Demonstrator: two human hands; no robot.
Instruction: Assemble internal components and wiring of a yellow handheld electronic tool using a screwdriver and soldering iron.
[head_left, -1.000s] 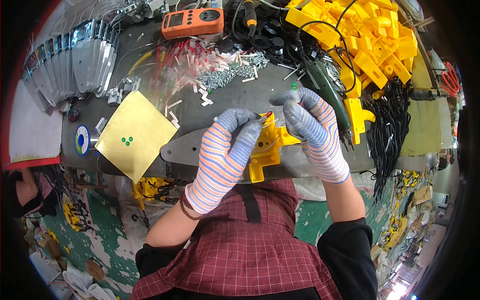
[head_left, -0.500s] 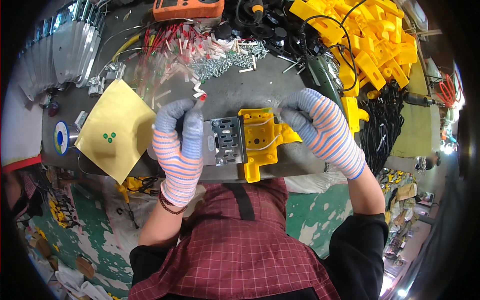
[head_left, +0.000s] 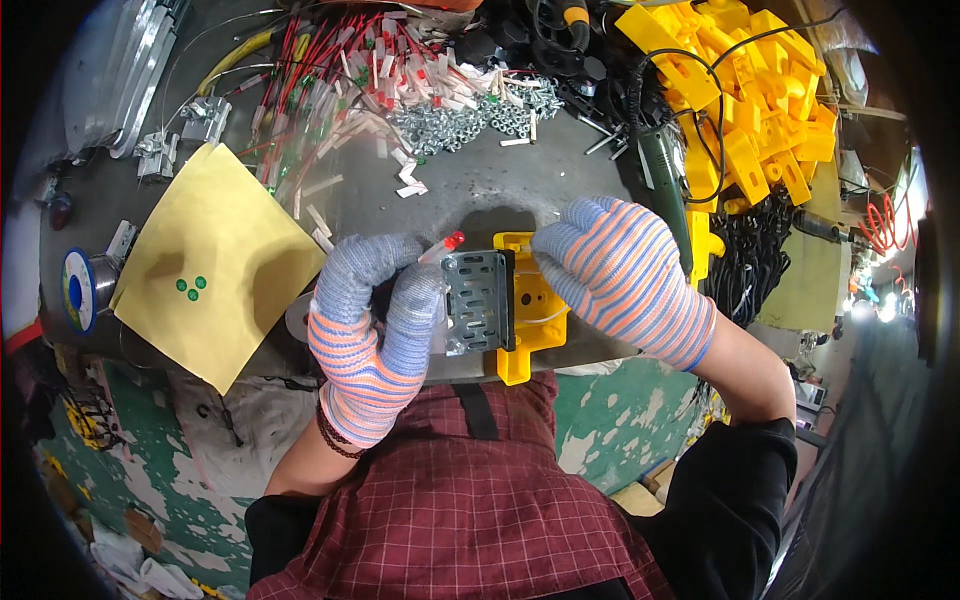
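The left hand (head_left: 375, 310) pinched a red-tipped lamp (head_left: 453, 242) by the slotted bracket (head_left: 478, 300); the right (head_left: 620, 270), fingers curled, contents impossible to tell, blocked the yellow housing's (head_left: 540, 330) right side! Nuts (head_left: 430, 128) crowded beyond.

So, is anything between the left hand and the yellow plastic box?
Yes. The slotted metal plate lies between the left hand and the yellow box. The red-tipped piece in that hand pokes up near the plate's top left corner.

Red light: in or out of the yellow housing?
Out: the left hand pinches the red light left of the yellow housing.
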